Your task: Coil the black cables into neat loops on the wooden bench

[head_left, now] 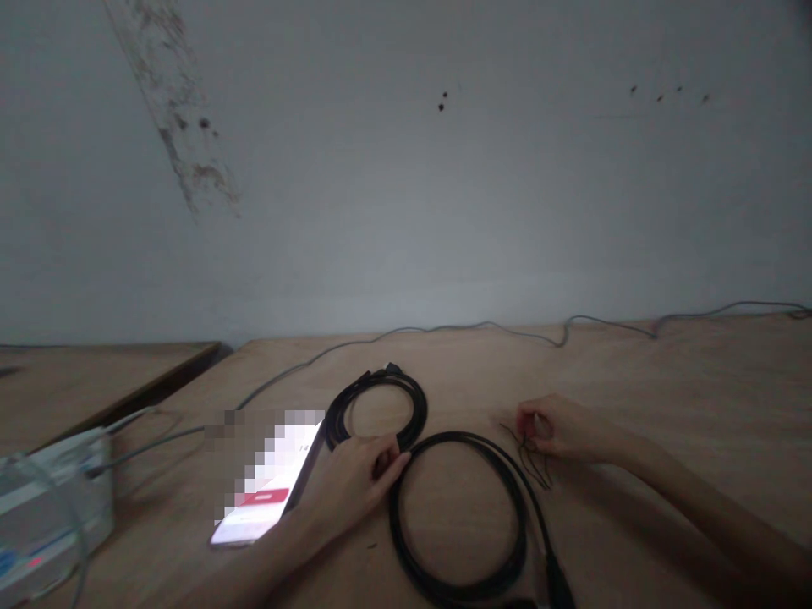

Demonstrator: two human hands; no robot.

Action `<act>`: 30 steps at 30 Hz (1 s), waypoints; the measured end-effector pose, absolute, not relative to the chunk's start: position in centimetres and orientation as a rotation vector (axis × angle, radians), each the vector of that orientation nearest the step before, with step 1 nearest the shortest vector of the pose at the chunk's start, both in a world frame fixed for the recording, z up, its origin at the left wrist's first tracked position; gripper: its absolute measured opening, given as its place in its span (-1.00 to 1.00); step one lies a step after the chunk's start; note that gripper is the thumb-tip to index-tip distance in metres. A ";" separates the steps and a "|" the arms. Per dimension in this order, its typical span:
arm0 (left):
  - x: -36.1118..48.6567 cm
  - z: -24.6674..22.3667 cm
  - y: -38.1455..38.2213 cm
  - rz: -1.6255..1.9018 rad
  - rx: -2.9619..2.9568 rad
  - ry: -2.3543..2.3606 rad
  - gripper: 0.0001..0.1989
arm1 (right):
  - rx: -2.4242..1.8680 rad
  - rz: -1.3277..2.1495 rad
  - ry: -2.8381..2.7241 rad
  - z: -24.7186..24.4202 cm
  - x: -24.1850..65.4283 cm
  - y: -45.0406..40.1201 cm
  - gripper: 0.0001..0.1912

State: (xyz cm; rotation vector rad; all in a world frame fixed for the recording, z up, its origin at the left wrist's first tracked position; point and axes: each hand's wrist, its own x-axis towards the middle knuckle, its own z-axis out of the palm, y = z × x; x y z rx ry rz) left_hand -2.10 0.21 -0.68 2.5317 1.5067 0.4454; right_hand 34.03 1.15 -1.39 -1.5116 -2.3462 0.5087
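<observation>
Two coils of black cable lie on the wooden table. The smaller coil (pixel 415 404) is farther off and has a plug end on its far rim; the larger coil (pixel 521 516) is nearer, with a thick black connector (pixel 558 584) at its near right. My left hand (pixel 361 474) is closed with curled fingers at the near rim of the smaller coil, its thumb beside the larger one. To the right, my right hand (pixel 542 430) pinches a few thin dark twist ties (pixel 534 465), which dangle just above or against the table.
A phone (pixel 279 482) with a lit, partly pixelated screen lies left of my left hand. At the far left sits a white power strip or box (pixel 57 507) with cords. A grey cable (pixel 342 345) runs along the table's (pixel 666 397) back edge by the wall.
</observation>
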 end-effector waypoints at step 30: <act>-2.0 -0.8 0.1 0.404 2.523 1.491 -0.65 | -1.541 0.586 -2.197 -2.1 34.3 1.8 -0.81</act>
